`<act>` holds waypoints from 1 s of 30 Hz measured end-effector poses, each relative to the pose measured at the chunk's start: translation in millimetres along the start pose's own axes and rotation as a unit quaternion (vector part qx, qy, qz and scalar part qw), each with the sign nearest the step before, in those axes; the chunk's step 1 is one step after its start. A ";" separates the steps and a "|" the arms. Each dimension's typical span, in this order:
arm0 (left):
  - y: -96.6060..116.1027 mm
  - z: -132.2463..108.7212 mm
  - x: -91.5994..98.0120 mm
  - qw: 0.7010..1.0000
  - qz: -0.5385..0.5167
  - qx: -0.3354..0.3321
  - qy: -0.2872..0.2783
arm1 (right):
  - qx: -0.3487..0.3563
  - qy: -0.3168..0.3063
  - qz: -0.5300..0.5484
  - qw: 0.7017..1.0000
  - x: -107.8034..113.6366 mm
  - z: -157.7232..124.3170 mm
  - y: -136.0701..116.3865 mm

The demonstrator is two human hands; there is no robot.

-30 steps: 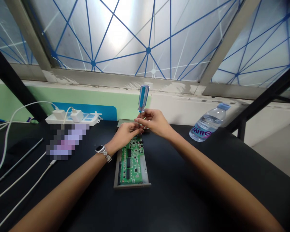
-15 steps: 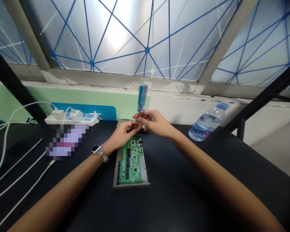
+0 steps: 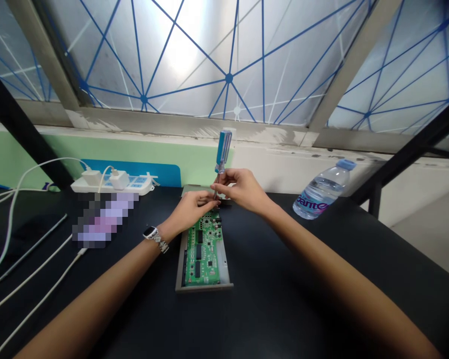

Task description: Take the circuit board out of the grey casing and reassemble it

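Note:
A screwdriver (image 3: 223, 151) with a blue and clear handle stands nearly upright, leaning slightly right, over the far part of a green circuit board (image 3: 205, 249). My right hand (image 3: 243, 188) is closed, its thumb and fingers pinching the metal shaft just below the handle. Lower down, my left hand (image 3: 194, 209) has its thumb and fingertips closed about the bottom of the shaft. The tip is hidden behind those fingers. Under the board lies a grey metal tray (image 3: 224, 267) with a raised front edge, flat on the black table. My left forearm covers no part of the board.
A water bottle (image 3: 324, 192) stands to the right, near the wall. At the back left is a white power strip (image 3: 138, 185) with chargers. A phone (image 3: 105, 222), blurred out, lies before it, with a white cable (image 3: 41, 294) running toward me. Black metal bars (image 3: 374, 194) frame both sides.
The screwdriver's handle has shifted slightly right and leans a little more. My right fingers have moved slightly right, and a small gap shows between the two hands' fingers.

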State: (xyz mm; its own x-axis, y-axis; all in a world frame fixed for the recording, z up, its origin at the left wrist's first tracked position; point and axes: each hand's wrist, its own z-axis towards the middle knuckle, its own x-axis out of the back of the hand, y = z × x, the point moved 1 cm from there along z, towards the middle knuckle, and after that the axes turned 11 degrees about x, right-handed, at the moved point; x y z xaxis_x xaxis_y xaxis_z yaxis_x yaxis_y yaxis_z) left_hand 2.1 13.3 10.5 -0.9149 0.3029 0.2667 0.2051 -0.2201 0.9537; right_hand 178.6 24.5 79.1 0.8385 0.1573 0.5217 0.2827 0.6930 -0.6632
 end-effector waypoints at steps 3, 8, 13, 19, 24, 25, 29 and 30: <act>1.1 -1.3 3.9 1.000 0.004 -0.004 0.000 | 0.011 -0.019 0.012 1.000 2.4 0.8 -1.1; 1.1 -1.0 3.7 0.999 0.017 -0.006 0.036 | 0.003 -0.048 0.018 0.999 0.0 -1.1 -3.9; -1.5 -0.7 1.2 0.996 0.049 -0.026 0.072 | 0.017 -0.041 -0.079 0.996 -4.1 -4.2 -2.6; -1.3 -4.1 5.4 0.994 0.063 -0.022 0.090 | 0.026 -0.075 -0.097 0.992 -6.2 -4.4 -2.4; 3.3 -24.4 16.9 0.983 0.135 -0.022 0.122 | -0.007 -0.015 0.019 1.000 0.2 -8.6 -8.7; 4.1 -30.5 19.5 0.980 0.152 -0.024 0.122 | -0.018 0.011 0.047 0.999 2.3 -12.2 -8.9; 7.6 -53.3 27.3 0.967 0.219 -0.042 0.120 | -0.071 0.108 0.169 0.977 7.4 -41.2 -4.5; 8.7 -57.4 27.7 0.966 0.227 -0.051 0.116 | -0.081 0.131 0.205 0.966 6.8 -51.6 -2.8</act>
State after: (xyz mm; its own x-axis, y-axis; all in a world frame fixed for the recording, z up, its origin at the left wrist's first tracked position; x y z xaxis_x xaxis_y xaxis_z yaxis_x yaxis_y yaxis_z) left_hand -41.4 -33.5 18.3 -0.7937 -0.0589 0.6055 0.5798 -0.3747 0.7235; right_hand 207.6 -12.7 56.8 0.9789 0.1963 0.0568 -0.0470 0.4869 -0.8722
